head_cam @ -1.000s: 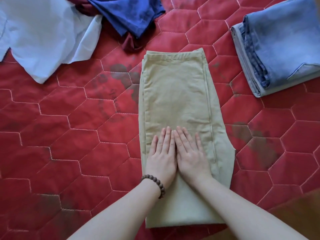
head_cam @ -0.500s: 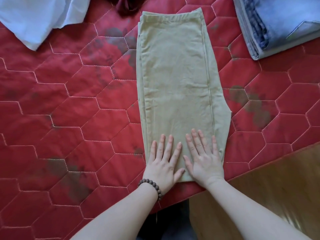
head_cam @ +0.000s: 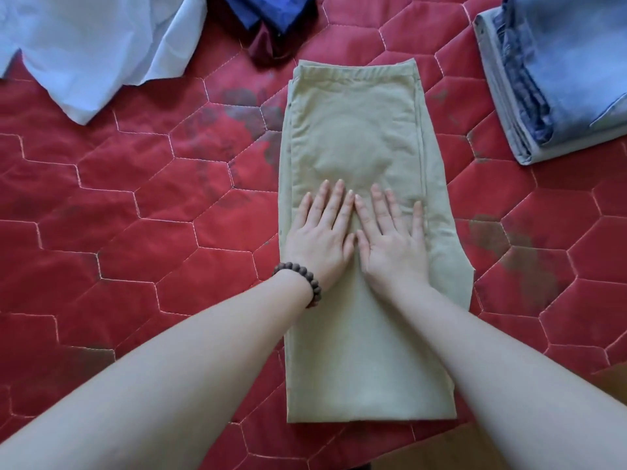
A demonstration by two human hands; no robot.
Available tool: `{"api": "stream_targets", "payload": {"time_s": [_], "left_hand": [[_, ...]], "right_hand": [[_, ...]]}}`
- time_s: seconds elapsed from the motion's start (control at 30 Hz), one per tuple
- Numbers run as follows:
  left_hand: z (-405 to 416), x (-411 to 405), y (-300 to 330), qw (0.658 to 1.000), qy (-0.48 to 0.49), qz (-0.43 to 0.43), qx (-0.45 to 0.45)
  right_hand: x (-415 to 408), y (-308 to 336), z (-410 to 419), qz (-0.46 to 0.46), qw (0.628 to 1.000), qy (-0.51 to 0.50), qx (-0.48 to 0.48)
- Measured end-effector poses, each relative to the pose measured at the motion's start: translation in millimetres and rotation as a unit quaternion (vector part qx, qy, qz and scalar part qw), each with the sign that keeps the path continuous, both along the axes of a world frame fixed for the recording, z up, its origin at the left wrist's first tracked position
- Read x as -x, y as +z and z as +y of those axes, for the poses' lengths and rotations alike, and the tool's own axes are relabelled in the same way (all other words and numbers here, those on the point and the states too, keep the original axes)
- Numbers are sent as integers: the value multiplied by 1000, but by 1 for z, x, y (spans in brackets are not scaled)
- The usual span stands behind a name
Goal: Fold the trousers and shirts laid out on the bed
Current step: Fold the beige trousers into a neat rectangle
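Trousers in khaki lie folded lengthwise mid-bed, both hands flat on them, left hand and right hand with fingers straight and spread, holding nothing. Jeans sit folded; white shirt and blue garment look unfolded.

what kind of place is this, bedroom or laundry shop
Most likely a bedroom at home: the clothes lie on a red quilted bedspread, with folded jeans stacked beside khaki trousers, and wooden floor at the bed's edge.
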State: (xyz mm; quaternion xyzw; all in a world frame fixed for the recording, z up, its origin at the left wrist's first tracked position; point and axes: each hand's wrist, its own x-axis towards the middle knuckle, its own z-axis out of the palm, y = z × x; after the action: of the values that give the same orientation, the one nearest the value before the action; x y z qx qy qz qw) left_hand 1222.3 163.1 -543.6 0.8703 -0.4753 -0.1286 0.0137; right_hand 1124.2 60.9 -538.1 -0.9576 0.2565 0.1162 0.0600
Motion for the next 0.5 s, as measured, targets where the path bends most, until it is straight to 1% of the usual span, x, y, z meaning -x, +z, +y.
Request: {"api": "stream_targets", "payload": {"time_s": [0.13,0.3,0.43,0.5], "left_hand": [[-43,-51,0,999,33,-25,6],[-100,-98,0,994,107,-36,10],[-115,-112,-3,992,111,-50,22],[-114,-111,-4,992,108,-58,33]], "right_hand": [[-57,-1,-43,-8,1000,-11,23],[-114,-2,-86,-25,999,-39,25],[-142,-4,-116,-12,997,9,73],[-143,-8,-121,-25,997,3,73]]}}
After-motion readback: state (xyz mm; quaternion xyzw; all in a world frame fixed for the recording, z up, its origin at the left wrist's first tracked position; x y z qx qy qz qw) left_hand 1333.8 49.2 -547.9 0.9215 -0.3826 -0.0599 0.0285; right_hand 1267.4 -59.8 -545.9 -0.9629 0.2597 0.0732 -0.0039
